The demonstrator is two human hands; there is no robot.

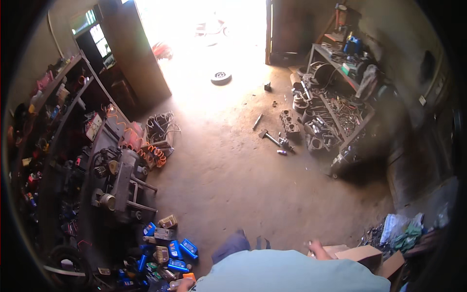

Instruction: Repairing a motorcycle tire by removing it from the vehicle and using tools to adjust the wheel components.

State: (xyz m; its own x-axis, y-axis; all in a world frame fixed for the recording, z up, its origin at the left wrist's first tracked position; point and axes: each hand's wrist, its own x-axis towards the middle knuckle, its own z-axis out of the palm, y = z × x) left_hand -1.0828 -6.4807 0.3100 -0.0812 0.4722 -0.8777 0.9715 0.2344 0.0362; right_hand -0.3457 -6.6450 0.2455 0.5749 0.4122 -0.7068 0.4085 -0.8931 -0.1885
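My right hand is low on the right, beside an opened cardboard box. Its fingers look closed around something small and pale, too small to name. At the lower edge my left hand shows only in part, and its fingers are hidden. An orange item lies right by it, but whether the hand touches it I cannot tell. Several blue plastic bottles and a gold-coloured container lie heaped on the floor near that hand. My light teal shirt covers much of the lower middle.
On the left, shelves full of parts stand behind a metal machine. A crate and orange coiled hose sit beyond. A hammer, an engine block and a metal rack are right; a wheel lies near the bright doorway.
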